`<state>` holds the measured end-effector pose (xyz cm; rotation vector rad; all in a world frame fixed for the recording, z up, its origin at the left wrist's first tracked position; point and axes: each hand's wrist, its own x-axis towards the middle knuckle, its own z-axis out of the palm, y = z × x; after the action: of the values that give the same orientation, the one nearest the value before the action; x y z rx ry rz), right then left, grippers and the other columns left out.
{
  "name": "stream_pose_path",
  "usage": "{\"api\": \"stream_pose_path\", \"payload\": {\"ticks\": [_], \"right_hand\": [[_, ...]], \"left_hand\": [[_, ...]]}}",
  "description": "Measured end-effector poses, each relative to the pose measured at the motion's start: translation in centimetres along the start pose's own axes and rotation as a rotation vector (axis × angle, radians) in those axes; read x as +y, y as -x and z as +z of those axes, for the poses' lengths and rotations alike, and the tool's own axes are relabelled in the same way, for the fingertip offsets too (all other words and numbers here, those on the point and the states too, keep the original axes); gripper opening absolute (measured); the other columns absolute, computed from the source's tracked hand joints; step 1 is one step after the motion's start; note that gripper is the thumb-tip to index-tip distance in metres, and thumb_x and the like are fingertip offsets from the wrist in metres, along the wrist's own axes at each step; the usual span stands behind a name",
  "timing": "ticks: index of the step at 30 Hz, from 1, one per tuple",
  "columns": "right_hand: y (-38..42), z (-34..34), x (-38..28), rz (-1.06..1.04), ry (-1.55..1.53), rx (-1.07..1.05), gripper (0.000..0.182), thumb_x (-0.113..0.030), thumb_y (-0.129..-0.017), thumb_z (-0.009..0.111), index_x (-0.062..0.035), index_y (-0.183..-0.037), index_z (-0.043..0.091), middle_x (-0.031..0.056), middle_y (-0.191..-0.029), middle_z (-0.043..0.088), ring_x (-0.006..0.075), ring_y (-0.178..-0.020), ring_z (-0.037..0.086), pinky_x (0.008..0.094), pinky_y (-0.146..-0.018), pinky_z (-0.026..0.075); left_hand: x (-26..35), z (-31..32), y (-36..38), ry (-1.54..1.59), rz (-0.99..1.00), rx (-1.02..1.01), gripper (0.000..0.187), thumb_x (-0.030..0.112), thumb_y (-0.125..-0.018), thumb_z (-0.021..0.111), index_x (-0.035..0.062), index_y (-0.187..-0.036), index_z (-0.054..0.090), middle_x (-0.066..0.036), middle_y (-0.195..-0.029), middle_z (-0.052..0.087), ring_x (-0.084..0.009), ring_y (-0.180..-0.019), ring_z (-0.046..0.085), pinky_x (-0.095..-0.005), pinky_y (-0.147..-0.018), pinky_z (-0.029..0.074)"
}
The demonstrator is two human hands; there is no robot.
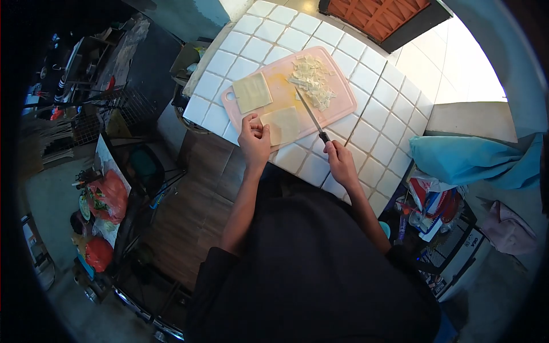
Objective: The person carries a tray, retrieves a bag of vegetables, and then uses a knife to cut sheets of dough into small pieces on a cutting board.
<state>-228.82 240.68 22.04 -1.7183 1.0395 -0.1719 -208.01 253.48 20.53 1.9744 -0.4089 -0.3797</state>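
On a pink cutting board (pixel 337 77) lie two flat stacks of pale yellow squares that look like dough wrappers. My left hand (pixel 254 141), its fingers bent, grips the left edge of the nearer wrapper stack (pixel 282 126). The other wrapper stack (pixel 251 93) rests at the board's left end, beyond my fingertips. In my right hand (pixel 341 163) is the black handle of a kitchen knife (pixel 309 108). The blade points away from me over the board, its tip close to a loose pile of cut strips (pixel 311 80) at the far right.
White tiles cover the counter (pixel 372 128) under the board. A turquoise cloth (pixel 474 160) hangs at the right, above a cluttered pile of packets (pixel 432 206). To the left, a small table bears a red plastic bag (pixel 111 197). An orange latticed panel (pixel 377 17) stands beyond the counter.
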Motion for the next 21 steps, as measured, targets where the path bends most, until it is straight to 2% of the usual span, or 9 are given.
{"api": "stream_pose_path", "payload": {"ticks": [7, 8, 10, 14, 15, 16, 18, 19, 21], "right_hand": [[1.8, 1.5, -0.6, 0.022, 0.132, -0.037, 0.036, -0.035, -0.106, 0.047, -0.0016, -0.096, 0.058, 0.0233, -0.070, 0.060, 0.0440, -0.070, 0.061, 0.0524, -0.063, 0.042], [1.9, 1.8, -0.5, 0.020, 0.136, -0.039, 0.036, -0.035, -0.106, 0.047, -0.0016, -0.096, 0.058, 0.0233, -0.070, 0.060, 0.0440, -0.070, 0.061, 0.0524, -0.063, 0.042], [2.1, 2.2, 0.0, 0.009, 0.134, -0.006, 0.039, -0.034, -0.107, 0.046, 0.0006, -0.097, 0.061, 0.0152, -0.063, 0.054, 0.0290, -0.058, 0.054, 0.0430, -0.058, 0.039], [2.2, 2.2, 0.1, -0.002, 0.136, 0.007, 0.039, -0.034, -0.108, 0.046, 0.0011, -0.098, 0.060, 0.0152, -0.064, 0.053, 0.0293, -0.058, 0.055, 0.0429, -0.058, 0.039], [2.2, 2.0, -0.3, 0.019, 0.132, 0.002, 0.036, -0.033, -0.107, 0.046, -0.0001, -0.097, 0.058, 0.0199, -0.067, 0.057, 0.0382, -0.064, 0.057, 0.0490, -0.060, 0.040], [2.1, 1.8, -0.6, 0.040, 0.127, -0.004, 0.034, -0.033, -0.107, 0.047, -0.0014, -0.095, 0.055, 0.0246, -0.070, 0.060, 0.0470, -0.069, 0.059, 0.0551, -0.063, 0.040], [1.9, 1.8, -0.2, 0.024, 0.121, 0.014, 0.034, -0.033, -0.107, 0.047, -0.0014, -0.096, 0.055, 0.0243, -0.069, 0.060, 0.0468, -0.068, 0.059, 0.0549, -0.062, 0.040], [1.9, 1.8, 0.0, 0.011, 0.112, 0.029, 0.033, -0.032, -0.107, 0.048, -0.0013, -0.096, 0.055, 0.0241, -0.069, 0.059, 0.0465, -0.067, 0.059, 0.0546, -0.062, 0.040], [1.9, 1.8, -0.1, 0.012, 0.103, 0.022, 0.033, -0.032, -0.106, 0.048, -0.0014, -0.096, 0.055, 0.0238, -0.068, 0.059, 0.0459, -0.067, 0.059, 0.0541, -0.061, 0.040]], "left_hand": [[-0.4, -0.1, 0.3, -0.114, 0.058, 0.015, 0.041, -0.002, -0.084, 0.072, 0.0035, -0.122, 0.057, -0.006, -0.067, 0.062, -0.0133, -0.055, 0.062, -0.0314, -0.055, 0.049], [-0.4, 0.0, 0.3, -0.137, 0.069, 0.030, 0.041, -0.002, -0.084, 0.071, 0.0036, -0.122, 0.057, -0.006, -0.068, 0.061, -0.0138, -0.054, 0.061, -0.0314, -0.055, 0.049], [-0.5, 0.1, 0.4, -0.157, 0.077, 0.047, 0.041, -0.002, -0.084, 0.070, 0.0037, -0.122, 0.057, -0.006, -0.068, 0.061, -0.0143, -0.054, 0.061, -0.0313, -0.055, 0.049], [1.3, -0.2, 0.8, -0.288, 0.054, 0.017, 0.041, 0.002, -0.085, 0.070, 0.0049, -0.124, 0.057, -0.012, -0.092, 0.063, -0.0227, -0.080, 0.065, -0.0381, -0.072, 0.052], [1.6, -0.1, 1.0, -0.358, 0.111, 0.056, 0.041, 0.005, -0.085, 0.071, 0.0054, -0.125, 0.057, -0.014, -0.101, 0.062, -0.0266, -0.092, 0.065, -0.0415, -0.080, 0.052], [1.7, -0.2, 1.1, -0.354, 0.110, 0.059, 0.041, 0.005, -0.085, 0.071, 0.0054, -0.125, 0.057, -0.014, -0.101, 0.062, -0.0266, -0.092, 0.065, -0.0415, -0.080, 0.052], [1.7, -0.5, 1.3, -0.537, 0.456, 0.052, 0.044, 0.015, -0.088, 0.069, 0.0071, -0.129, 0.056, -0.017, -0.130, 0.056, -0.0328, -0.119, 0.056, -0.0472, -0.096, 0.046], [1.7, -0.4, 1.4, -0.537, 0.453, 0.054, 0.044, 0.015, -0.088, 0.069, 0.0071, -0.129, 0.056, -0.017, -0.130, 0.056, -0.0328, -0.119, 0.056, -0.0472, -0.096, 0.046], [1.6, 0.0, 1.6, -0.595, 0.612, -0.165, 0.048, 0.027, -0.093, 0.065, 0.0100, -0.137, 0.057, -0.017, -0.144, 0.051, -0.0328, -0.135, 0.045, -0.0489, -0.108, 0.035]]}}
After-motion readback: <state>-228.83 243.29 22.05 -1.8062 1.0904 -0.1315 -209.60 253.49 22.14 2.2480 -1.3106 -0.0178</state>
